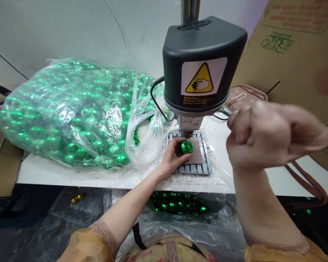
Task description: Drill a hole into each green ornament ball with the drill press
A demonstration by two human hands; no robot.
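Note:
A shiny green faceted piece point(187, 147) sits on a brown pad point(198, 154) over the slotted metal base point(207, 165) of a black drill press point(199, 69). My left hand point(172, 155) grips the piece from its left side, thumb near and fingers far, directly under the drill bit. The bit meets the top of the piece. At the right, my right hand point(259, 134) is raised and closed around the press's lever point(226, 110), of which only a short metal part shows.
A large clear bag of green pieces point(71, 116) lies left of the press. Below the table edge point(125, 186), an open plastic bag holds more green pieces point(177, 203). A cardboard box point(297, 72) stands at the right. Dark shavings dot the white tabletop.

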